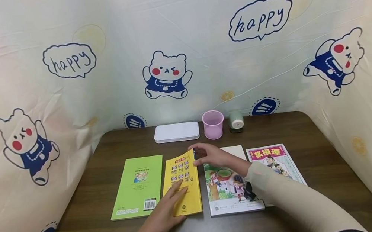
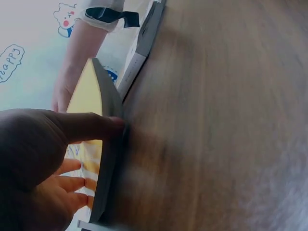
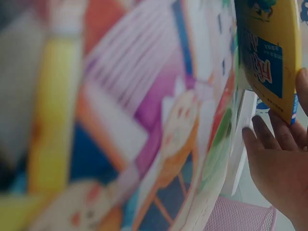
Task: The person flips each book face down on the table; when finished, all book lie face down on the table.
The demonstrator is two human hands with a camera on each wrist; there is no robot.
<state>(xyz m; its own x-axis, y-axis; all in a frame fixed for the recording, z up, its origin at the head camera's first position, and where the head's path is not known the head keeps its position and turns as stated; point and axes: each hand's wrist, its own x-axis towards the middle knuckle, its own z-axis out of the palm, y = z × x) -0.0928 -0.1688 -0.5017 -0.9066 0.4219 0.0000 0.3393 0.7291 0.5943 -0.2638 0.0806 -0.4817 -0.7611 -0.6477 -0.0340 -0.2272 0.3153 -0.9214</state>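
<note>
Brown table bearing green book and illustrated book. Between them we record yellow book: long axis near-to-far, title end far, right edge lifted, cover partly hidden beneath left hand, fingers spread. Right hand pinches the far right corner, some fingertips hidden.

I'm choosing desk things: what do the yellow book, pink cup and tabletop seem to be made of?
The yellow book: paper pages in a smooth printed cover, probably card; the left wrist view shows a thick grey edge, apparently pages. The pink cup: mesh, metal or plastic; fine netting shows up close. The tabletop: wood or wood-look laminate, given its brown streaky grain and soft sheen.
</note>
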